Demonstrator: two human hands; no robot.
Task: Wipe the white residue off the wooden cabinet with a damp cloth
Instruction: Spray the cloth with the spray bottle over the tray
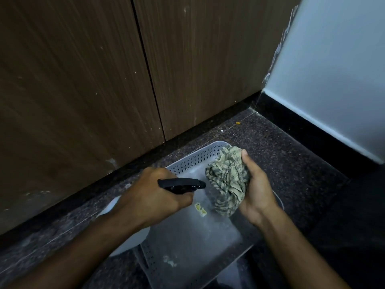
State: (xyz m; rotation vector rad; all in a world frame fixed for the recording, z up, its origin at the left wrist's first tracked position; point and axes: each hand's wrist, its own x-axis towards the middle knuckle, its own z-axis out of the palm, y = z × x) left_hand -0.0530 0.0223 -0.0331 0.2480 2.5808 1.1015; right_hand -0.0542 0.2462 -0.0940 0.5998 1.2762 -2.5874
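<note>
Left hand [154, 192] grips the sprayer [181, 184], nozzle just short of the cloth [227, 184] bunched in the right hand's [256, 188] curled fingers [244, 157]; mist it evenly over the tray [187, 161], damp not dripping; the cabinet [83, 80] stands beyond the fingers, flecked white.

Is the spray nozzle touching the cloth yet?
Apart. The head view shows grey tray between the black spray nozzle and the bunched cloth gripped in the right hand.

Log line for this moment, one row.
phase: dampening cloth | left hand: grips spray bottle, nozzle toward cloth | right hand: holds cloth over basket | cabinet: unwiped
</note>
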